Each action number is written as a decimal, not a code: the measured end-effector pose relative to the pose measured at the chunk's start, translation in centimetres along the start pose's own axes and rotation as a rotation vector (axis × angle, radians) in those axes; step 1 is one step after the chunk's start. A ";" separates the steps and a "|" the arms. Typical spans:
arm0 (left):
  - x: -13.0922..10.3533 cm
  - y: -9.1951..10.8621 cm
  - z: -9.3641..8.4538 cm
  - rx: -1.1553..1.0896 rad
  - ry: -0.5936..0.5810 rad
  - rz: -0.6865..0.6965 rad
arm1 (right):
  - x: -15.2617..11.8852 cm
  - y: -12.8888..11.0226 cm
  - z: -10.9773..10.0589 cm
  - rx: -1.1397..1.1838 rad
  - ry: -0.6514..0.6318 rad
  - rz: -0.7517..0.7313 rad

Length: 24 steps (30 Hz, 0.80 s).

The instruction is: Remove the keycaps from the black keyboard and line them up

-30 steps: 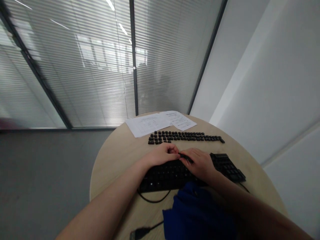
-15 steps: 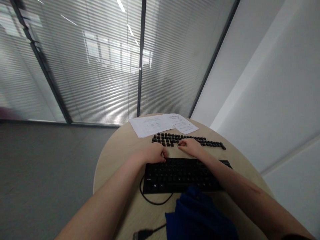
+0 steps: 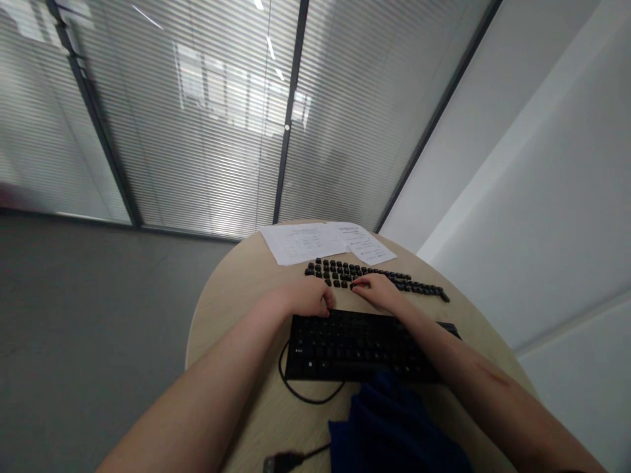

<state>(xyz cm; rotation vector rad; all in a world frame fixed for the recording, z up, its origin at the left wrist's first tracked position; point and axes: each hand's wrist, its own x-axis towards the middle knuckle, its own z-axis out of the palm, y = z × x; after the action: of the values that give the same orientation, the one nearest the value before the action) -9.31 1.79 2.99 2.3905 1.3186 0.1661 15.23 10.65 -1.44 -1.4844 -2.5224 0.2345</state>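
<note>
A black keyboard lies in front of me on the round table. Beyond it, loose black keycaps are laid out in rows. My left hand rests at the keyboard's upper left edge with its fingers curled; whatever they may hold is hidden. Over the front row of keycaps, my right hand has thumb and fingers pinched at a keycap. My right forearm crosses above the keyboard's right part and hides some of it.
Printed paper sheets lie at the table's far edge. A blue cloth sits close to me, below the keyboard. A black cable loops out at the left, and a plug lies near the bottom. Blinds cover the glass partition behind.
The view has shifted slightly, moving the scene a little to the right. Both hands keep nearly the same places at the keyboard and the keycaps.
</note>
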 end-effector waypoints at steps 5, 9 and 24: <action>0.0 0.0 0.1 0.031 0.019 0.003 | 0.4 -0.4 0.1 -0.043 -0.004 0.013; 0.1 -0.2 0.2 0.018 0.020 0.001 | 0.4 -1.2 -0.1 -0.088 0.023 0.021; 0.1 -0.2 0.2 0.002 0.006 0.020 | 0.1 -1.3 -0.1 -0.128 0.072 -0.014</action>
<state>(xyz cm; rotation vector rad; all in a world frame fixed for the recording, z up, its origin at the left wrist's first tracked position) -9.30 1.93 2.71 2.4072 1.2987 0.1784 14.10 10.12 -0.99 -1.4917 -2.5317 0.0167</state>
